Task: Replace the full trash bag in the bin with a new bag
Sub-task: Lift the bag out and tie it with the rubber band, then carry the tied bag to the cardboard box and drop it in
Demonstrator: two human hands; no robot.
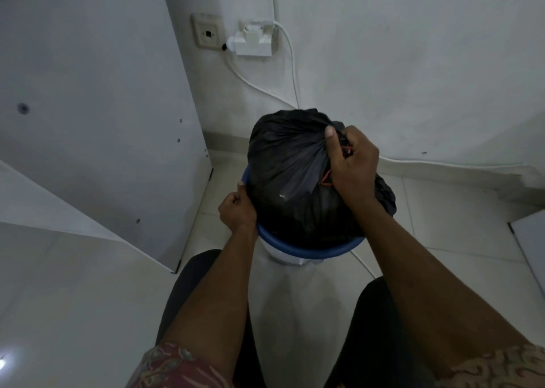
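Black full bag (292, 163) neck in R hand (352, 157); L hand (237, 210) grips bin rim (309, 250)

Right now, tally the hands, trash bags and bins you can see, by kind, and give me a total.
hands: 2 (left hand, right hand)
black trash bag: 1
blue-rimmed bin: 1
total: 4

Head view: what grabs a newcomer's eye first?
The black trash bag at centre, rising out of the blue-rimmed bin, its gathered neck gripped by the right hand. The left hand grips the bin's rim at the bag's left. Behind, a white adapter with cables sits on the wall.
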